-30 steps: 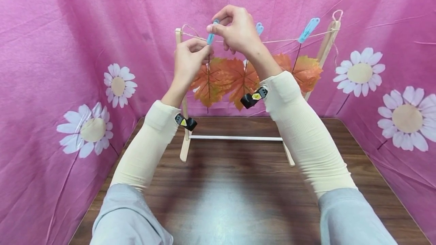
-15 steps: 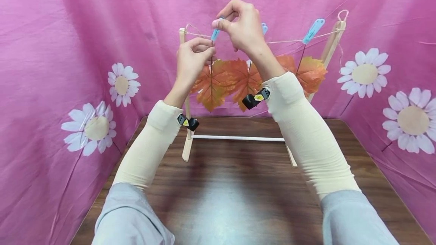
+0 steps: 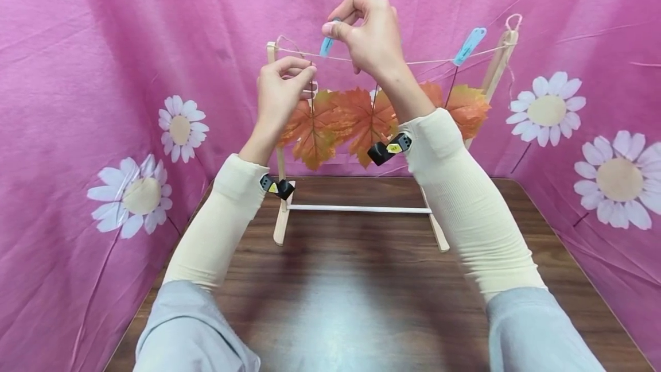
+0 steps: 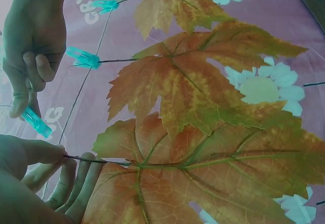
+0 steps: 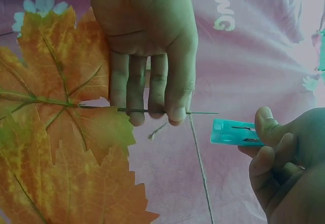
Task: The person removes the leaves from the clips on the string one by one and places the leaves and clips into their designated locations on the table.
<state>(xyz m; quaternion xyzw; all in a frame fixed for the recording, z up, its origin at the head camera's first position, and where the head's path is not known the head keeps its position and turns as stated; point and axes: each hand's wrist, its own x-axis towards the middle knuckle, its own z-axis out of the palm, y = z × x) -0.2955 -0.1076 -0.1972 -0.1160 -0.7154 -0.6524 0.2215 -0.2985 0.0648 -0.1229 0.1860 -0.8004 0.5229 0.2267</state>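
Note:
My left hand (image 3: 281,88) pinches the thin dark stem (image 4: 101,160) of an orange artificial maple leaf (image 3: 313,136) between thumb and forefinger. The leaf hangs below that hand. Above and to the right, my right hand (image 3: 374,33) pinches the handle end of a light blue clothespin (image 5: 236,131). In the right wrist view, its tip is apart from both the stem and the twine (image 5: 199,150). The stem's upper end crosses at the twine there. Two more leaves hang farther right, each on its own blue clothespin; one is the middle clothespin (image 4: 84,57).
A wooden stand carries the twine between its left post (image 3: 271,53) and right post (image 3: 498,65). A white rod (image 3: 356,209) joins its feet on the brown wooden table (image 3: 330,291). Pink cloth (image 3: 103,27) with printed daisies surrounds the table at the back and sides.
My right hand has risen with the clothespin, which has come away from the leaf stem. My left hand has shifted slightly left, still holding the stem.

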